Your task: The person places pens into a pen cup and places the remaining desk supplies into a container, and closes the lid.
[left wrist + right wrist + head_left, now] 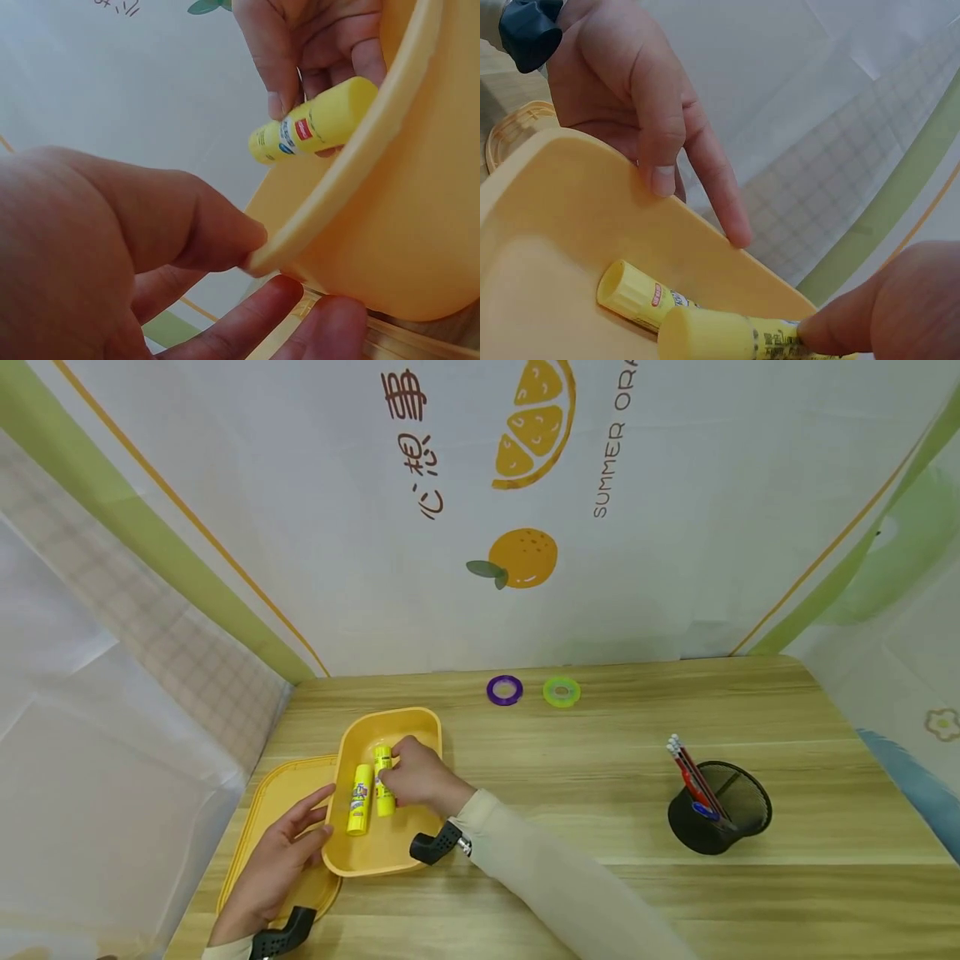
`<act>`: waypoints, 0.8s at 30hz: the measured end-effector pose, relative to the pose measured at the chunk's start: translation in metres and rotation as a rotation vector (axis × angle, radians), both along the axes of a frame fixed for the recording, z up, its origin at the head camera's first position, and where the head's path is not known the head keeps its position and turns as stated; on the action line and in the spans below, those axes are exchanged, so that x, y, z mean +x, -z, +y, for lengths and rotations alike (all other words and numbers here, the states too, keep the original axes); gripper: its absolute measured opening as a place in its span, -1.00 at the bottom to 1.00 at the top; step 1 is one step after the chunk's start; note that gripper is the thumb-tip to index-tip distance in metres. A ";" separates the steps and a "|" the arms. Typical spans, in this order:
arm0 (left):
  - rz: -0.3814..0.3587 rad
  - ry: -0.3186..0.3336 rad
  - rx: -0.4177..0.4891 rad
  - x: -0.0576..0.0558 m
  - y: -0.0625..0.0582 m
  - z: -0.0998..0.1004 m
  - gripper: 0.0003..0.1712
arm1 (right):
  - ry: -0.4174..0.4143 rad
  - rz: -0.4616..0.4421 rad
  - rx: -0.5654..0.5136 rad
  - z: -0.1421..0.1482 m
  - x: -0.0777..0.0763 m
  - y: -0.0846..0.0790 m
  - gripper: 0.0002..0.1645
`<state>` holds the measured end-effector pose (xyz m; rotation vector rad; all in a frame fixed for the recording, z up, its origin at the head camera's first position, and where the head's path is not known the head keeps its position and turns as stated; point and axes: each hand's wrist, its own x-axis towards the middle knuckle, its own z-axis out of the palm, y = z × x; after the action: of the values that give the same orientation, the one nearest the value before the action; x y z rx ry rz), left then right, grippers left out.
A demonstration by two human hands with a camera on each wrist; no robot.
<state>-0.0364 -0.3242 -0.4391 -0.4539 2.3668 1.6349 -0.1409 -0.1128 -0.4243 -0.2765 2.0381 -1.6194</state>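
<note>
My right hand [423, 777] pinches a yellow glue stick [386, 802] over the inside of a yellow plastic bin [375, 857]. Beside it a second yellow glue stick [359, 802] lies on the bin's floor; the right wrist view shows this other stick [634, 292] beyond the held one [705, 335]. At the bin's near left side, my left hand [277, 864] holds the rim. The left wrist view shows its thumb over the edge and other fingers under the outside wall. Part of the held stick is covered by my right fingers.
Left of the bin, partly under it, lies a flat yellow lid [262, 810]. A purple tape ring [505, 681] and a green tape ring [562, 681] lie at the table's back edge. On the right stands a black mesh pen holder [693, 835] with pencils and pens [697, 785].
</note>
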 end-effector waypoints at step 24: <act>0.013 0.005 0.014 0.003 -0.003 0.001 -0.29 | 0.039 -0.085 -0.049 -0.008 -0.002 0.003 -0.39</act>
<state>-0.0338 -0.3236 -0.4361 -0.4352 2.3628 1.6562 -0.1424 -0.1206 -0.4273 -0.1830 1.9538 -1.6777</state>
